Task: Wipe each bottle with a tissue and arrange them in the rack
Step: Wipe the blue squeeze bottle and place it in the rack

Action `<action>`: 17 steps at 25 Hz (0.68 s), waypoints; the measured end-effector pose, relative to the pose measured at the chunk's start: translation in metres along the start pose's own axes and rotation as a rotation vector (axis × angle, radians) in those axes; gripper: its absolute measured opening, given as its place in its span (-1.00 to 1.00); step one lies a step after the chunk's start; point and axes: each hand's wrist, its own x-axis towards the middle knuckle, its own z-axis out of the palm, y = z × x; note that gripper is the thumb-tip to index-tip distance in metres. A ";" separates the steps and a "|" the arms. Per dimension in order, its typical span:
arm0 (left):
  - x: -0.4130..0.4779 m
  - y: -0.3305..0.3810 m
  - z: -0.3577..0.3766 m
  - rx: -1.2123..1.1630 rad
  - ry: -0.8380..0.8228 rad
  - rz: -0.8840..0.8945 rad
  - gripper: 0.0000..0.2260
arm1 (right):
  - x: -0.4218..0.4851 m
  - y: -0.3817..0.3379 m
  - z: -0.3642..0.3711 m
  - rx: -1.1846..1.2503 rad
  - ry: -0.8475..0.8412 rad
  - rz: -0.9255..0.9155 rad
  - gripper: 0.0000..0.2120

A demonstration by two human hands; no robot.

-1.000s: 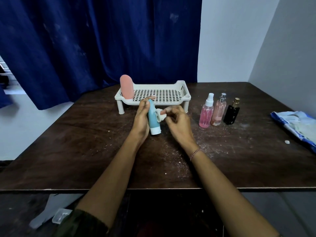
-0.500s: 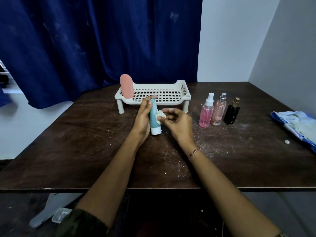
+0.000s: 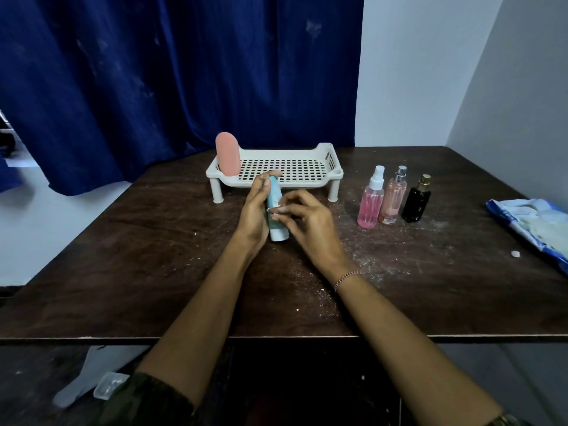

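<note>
Just beyond the fingertips of the left hand I see the white rack, its front rim directly behind them. A pink tube stands upright in the rack's left end, up and to the left of those fingertips. Between the fingers and the rack's mesh floor, only that front rim rises.

To the right of the right hand, well apart from its knuckles, three bottles stand in a tight row on the table. The pink spray bottle is nearest the fingers, then the peach spray bottle, then the black bottle. Farther right lies a blue-and-white packet. A dark blue curtain hangs behind the rack.

The blue tube sits between the two hands, in front of the rack. Its long axis runs close to upright, with the white cap end down by the table and the narrow end up, leaning slightly left. I cannot tell whether the cap touches the wood.

The left fingers lie together along the tube's left side and grip it, the forefinger hooked over its top. The right fingers are curled, their tips bunched and pressed on the tube's front about midway. Whatever they pinch beneath is hidden from me.
</note>
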 end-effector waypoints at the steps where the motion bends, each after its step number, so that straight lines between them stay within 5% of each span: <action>1: -0.001 0.000 0.000 0.000 -0.004 0.001 -0.80 | 0.000 0.001 0.000 -0.021 0.011 -0.019 -0.88; 6: 0.001 0.000 0.000 -0.040 -0.075 0.009 -0.80 | 0.005 0.003 -0.003 0.089 0.201 0.170 -0.87; 12: -0.002 0.003 0.001 -0.028 -0.061 -0.014 -0.81 | -0.001 -0.007 -0.005 0.043 0.079 -0.022 -0.85; 17: -0.005 0.004 0.003 -0.027 -0.107 -0.004 -0.77 | 0.004 0.001 -0.005 0.069 0.155 0.030 -0.83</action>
